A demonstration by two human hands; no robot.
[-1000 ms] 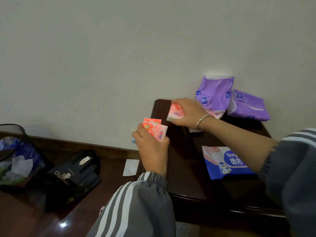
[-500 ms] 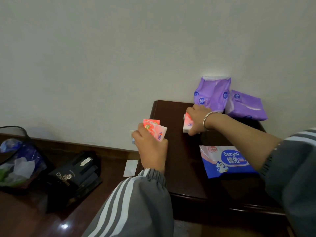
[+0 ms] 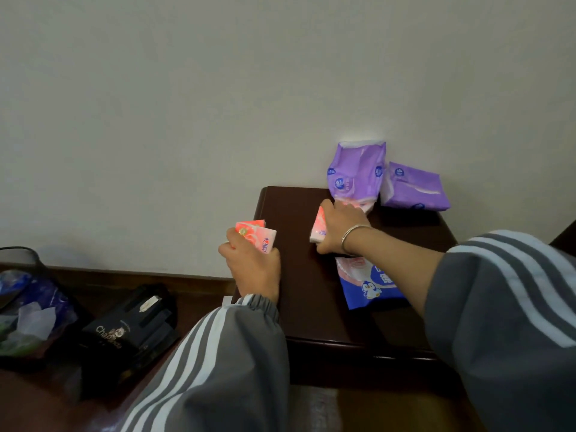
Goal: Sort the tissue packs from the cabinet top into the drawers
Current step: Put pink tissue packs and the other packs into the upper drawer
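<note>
Far L, on the floor: bin w/ plastic liner (image 3: 21, 307), then black gift box (image 3: 124, 332). Neither belongs to the job.

L hand (image 3: 254, 263): at the L edge of the cabinet top (image 3: 299, 291), back of hand up, forearm rising from below in a striped grey sleeve. Fingers clamped round pink pocket packs (image 3: 257, 235). Looks like two, one behind the other, upper ends poking out above the fingers.

R hand (image 3: 338, 230): reaches in from the R, forearm low over the top, knuckles up, bangle (image 3: 355, 236) at the wrist. Fingers curled over a third pink pack (image 3: 318, 226) at mid-back of the top; only its L end shows past the hand. Resting on the top or just lifted, can't tell. The visible long edge runs approx front-to-back, a bit tilted.

Key relation: that pack sits under the R palm, w/ the upright purple pack (image 3: 355, 173) just behind the fingertips, leaning on the wall. Whether they touch, can't tell. Second purple pack (image 3: 416, 190) lies to its R. Blue penguin pack (image 3: 364, 285) lies flat, partly under the R forearm.

Judgement: R hand is nearer every pack left on the top; L hand is full. Drawers not in view, prob. below the front edge, so the next move should be lift, then draw back toward the body, clear of the purple pack. Task looks early.
</note>
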